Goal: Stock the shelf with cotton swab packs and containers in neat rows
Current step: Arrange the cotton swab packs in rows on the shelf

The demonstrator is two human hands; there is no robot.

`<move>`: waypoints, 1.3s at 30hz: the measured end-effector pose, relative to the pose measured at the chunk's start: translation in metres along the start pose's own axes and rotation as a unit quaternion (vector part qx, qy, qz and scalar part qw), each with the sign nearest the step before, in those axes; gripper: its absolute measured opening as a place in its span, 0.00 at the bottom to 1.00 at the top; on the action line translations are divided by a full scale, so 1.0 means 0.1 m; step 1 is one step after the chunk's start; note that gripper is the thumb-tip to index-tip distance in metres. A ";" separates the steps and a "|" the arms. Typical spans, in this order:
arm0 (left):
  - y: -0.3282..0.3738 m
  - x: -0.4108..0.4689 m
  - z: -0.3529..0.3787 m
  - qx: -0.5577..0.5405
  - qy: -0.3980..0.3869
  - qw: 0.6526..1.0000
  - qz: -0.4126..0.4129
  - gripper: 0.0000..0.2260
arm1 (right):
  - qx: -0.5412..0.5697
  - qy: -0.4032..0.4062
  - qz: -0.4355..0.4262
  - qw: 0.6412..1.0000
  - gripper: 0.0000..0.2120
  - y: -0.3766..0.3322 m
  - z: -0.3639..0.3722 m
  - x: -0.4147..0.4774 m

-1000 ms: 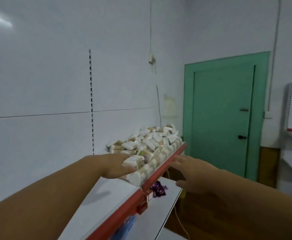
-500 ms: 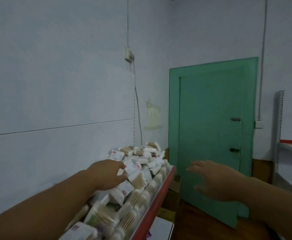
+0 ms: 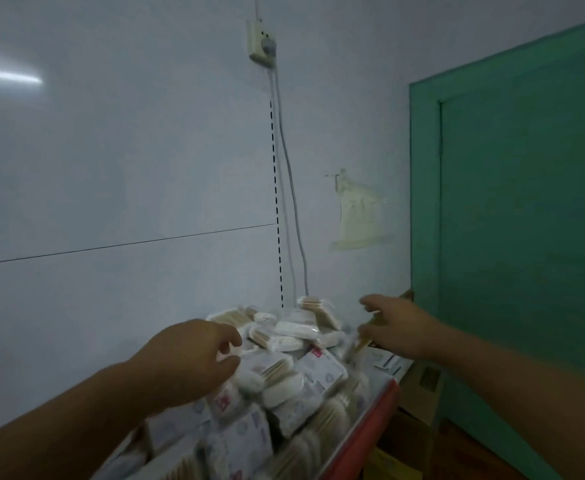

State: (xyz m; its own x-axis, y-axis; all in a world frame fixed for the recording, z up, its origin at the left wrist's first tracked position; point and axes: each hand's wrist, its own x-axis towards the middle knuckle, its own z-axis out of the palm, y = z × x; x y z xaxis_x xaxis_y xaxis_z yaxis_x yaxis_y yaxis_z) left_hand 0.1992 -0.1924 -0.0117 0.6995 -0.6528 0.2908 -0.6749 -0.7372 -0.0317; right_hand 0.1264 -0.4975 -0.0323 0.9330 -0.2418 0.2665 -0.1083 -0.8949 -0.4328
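Observation:
A loose heap of cotton swab packs [image 3: 284, 368] covers the shelf, whose red front edge [image 3: 370, 424] runs along the right of the heap. My left hand [image 3: 187, 362] lies on the near-left part of the heap, fingers and thumb curled round a white pack [image 3: 225, 352]. At the heap's far right end, my right hand [image 3: 398, 327] pinches a blurred clear pack with yellowish sticks [image 3: 357, 344] between thumb and fingers. Packs in the front row stand on edge against the red lip; those behind lie jumbled.
The white back panel [image 3: 111, 202] rises just behind the heap. A wall socket [image 3: 261, 46] with a cable hangs above the shelf's far end. A green door [image 3: 526, 237] stands to the right. Cardboard boxes [image 3: 422, 386] sit below, past the shelf's end.
The view has moved closer along the shelf. My right hand came in from the open air to the heap's far end and took a pack. My left hand stays on the heap.

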 end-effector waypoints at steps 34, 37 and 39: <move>-0.50 1.10 0.15 -0.645 0.023 0.698 -0.310 0.09 | -0.020 -0.094 -0.215 0.972 0.39 -0.31 0.39 1.10; -0.42 1.09 0.14 -0.679 -0.012 0.684 -0.267 0.15 | 0.108 0.006 -0.288 0.952 0.31 -0.52 0.36 1.14; -0.30 1.09 0.10 -0.724 -0.029 0.660 -0.200 0.20 | 0.143 0.067 -0.338 0.928 0.30 -0.72 0.39 1.18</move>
State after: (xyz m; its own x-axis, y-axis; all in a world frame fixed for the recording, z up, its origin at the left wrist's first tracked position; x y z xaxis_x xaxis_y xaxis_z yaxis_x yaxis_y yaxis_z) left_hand 0.2981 -0.2437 0.0115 0.8694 -0.4925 -0.0389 0.0777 0.0585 0.9953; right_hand 0.2572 -0.4473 -0.0032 0.7012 0.2769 0.6570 0.5996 -0.7276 -0.3332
